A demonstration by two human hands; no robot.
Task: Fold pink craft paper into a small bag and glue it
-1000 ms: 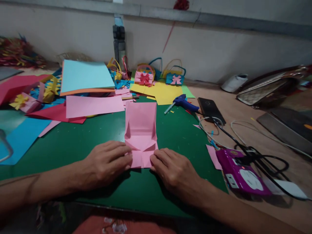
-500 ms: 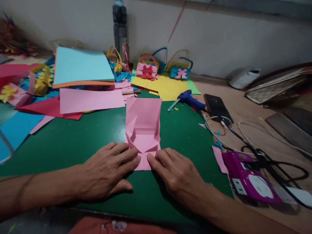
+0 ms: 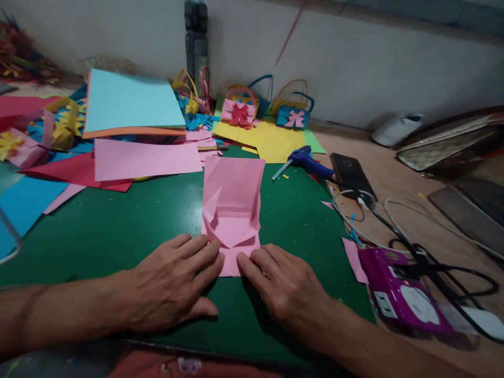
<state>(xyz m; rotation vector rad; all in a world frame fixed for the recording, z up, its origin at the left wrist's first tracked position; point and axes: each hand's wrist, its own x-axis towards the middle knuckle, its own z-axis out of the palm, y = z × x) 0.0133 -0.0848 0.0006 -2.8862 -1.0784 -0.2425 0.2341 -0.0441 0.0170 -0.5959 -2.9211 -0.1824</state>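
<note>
A folded pink sheet of paper (image 3: 236, 189) lies on the green tabletop in front of me, its upper flap standing up and its middle creased into triangular pockets. My left hand (image 3: 179, 281) rests flat at the lower left of the paper, fingers stretched, fingertips pressing on the folded bottom strip, thumb spread on the table. On the other side, my right hand (image 3: 281, 281) presses the strip's right end with its thumb and fingertips, the fingers slightly bent and apart from the thumb. Neither hand grasps the paper; fingers cover both ends of the strip.
A blue glue gun (image 3: 309, 161) and a phone (image 3: 352, 176) lie right of the paper. A purple power socket box (image 3: 401, 294) with cables sits at the right. Paper sheets (image 3: 136, 102) and small paper bags (image 3: 238, 111) stand at the back; a pink strip (image 3: 147, 160) lies left.
Both hands stay pressed on the bottom strip, with the left fingers shifted very slightly. The view has moved a little; the upright flap leans slightly more to the right.
</note>
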